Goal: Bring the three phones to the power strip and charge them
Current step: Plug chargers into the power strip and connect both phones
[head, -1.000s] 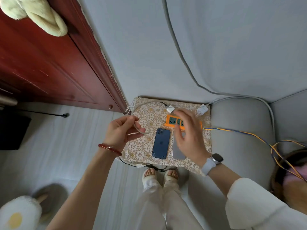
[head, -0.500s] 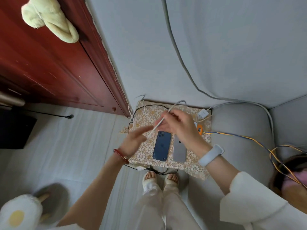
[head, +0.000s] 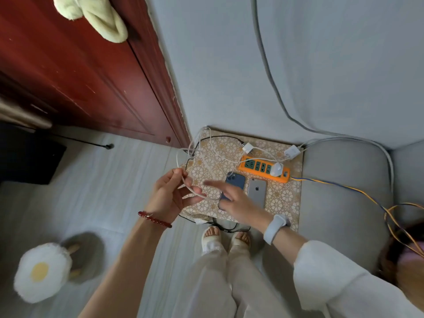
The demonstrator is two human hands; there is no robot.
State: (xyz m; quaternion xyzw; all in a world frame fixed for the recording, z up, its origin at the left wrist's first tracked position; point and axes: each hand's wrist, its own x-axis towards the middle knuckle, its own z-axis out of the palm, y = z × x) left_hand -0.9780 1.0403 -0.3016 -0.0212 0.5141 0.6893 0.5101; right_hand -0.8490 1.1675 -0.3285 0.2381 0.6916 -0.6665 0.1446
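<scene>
**Cable in hand, two phones down, none plugged in yet**

Left hand (head: 171, 196) curled round a thin white charging cable (head: 195, 191); fingers loosely closed, cable pinched between thumb and fingertips and looping out toward the patterned gold-and-white mat (head: 282, 207). Right hand (head: 234, 200) spread open, holding nothing, index finger extended toward the cable loop; its palm hovers over the lower part of the dark blue phone (head: 237, 180).

Silver-grey phone (head: 257, 193) lies face down just beside the blue one, both close below the orange power strip with green sockets (head: 261, 167). One white plug adapter (head: 276, 169) sits in the strip; two more white adapters (head: 247, 148) lie loose on the mat behind it. Third phone not seen.

Risks, as judged: several white leads cross and tangle near the mat's left edge, so tugging this one could drag an adapter or nudge the phones. Cable's connector end is not visible; cannot tell which end is held. The blue phone lies under the right fingers; the silver one is just clear of them.
</scene>
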